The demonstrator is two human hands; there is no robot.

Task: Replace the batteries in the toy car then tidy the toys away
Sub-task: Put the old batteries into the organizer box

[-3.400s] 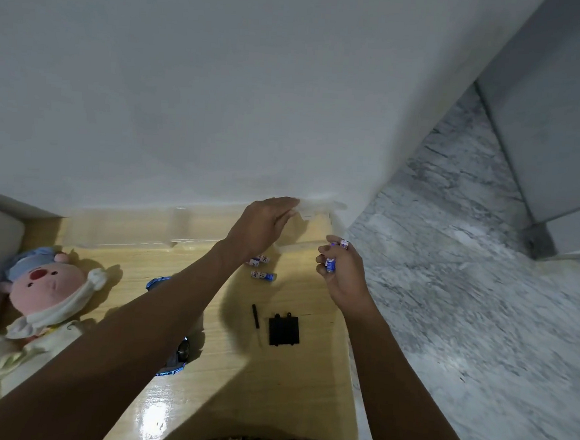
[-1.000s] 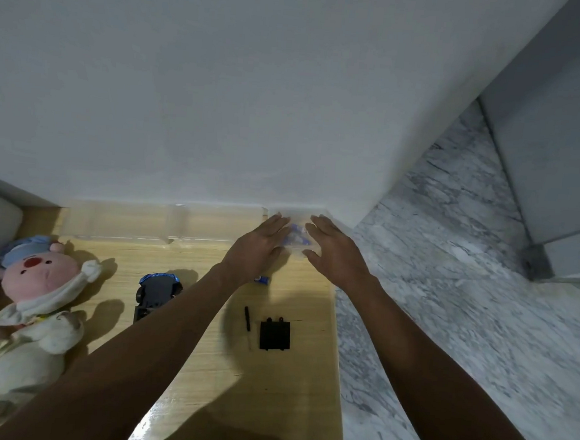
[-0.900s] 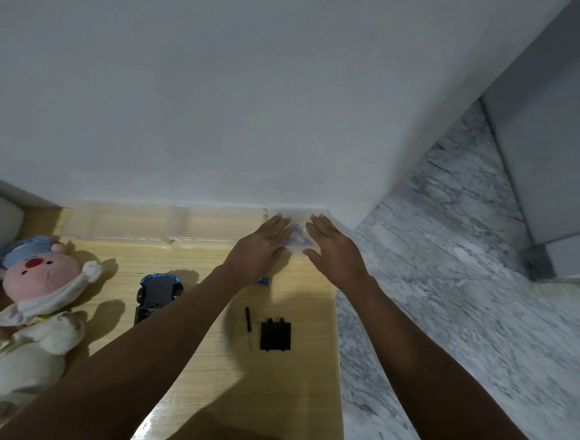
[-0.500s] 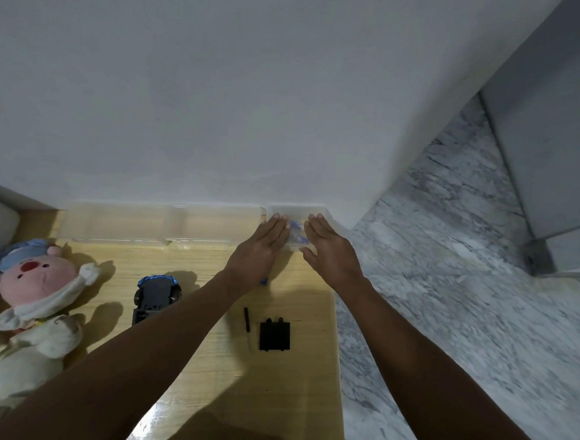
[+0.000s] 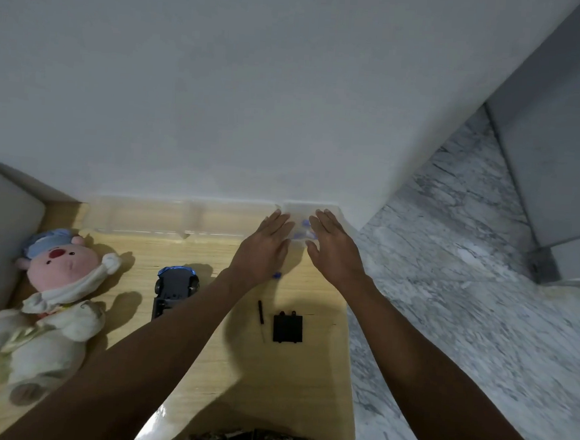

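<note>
My left hand (image 5: 264,249) and my right hand (image 5: 331,246) lie flat, fingers straight, on a small clear plastic box (image 5: 302,213) at the table's far right corner by the wall. Blue batteries (image 5: 304,228) show through the box between the hands. Another blue battery (image 5: 277,275) peeks out on the table under my left wrist. The blue toy car (image 5: 175,285) lies upside down to the left, partly behind my left forearm. Its black battery cover (image 5: 288,327) and a small black screwdriver (image 5: 260,314) lie on the wood nearer to me.
A pink and white plush toy (image 5: 46,300) lies at the left of the wooden table (image 5: 270,390). A long clear container (image 5: 144,218) runs along the white wall. The table's right edge drops to a marble floor (image 5: 463,318).
3.4 s ago my right hand held batteries and my left hand lifted the box lid. Now both hands press flat on the box; they have scarcely moved in the last second.
</note>
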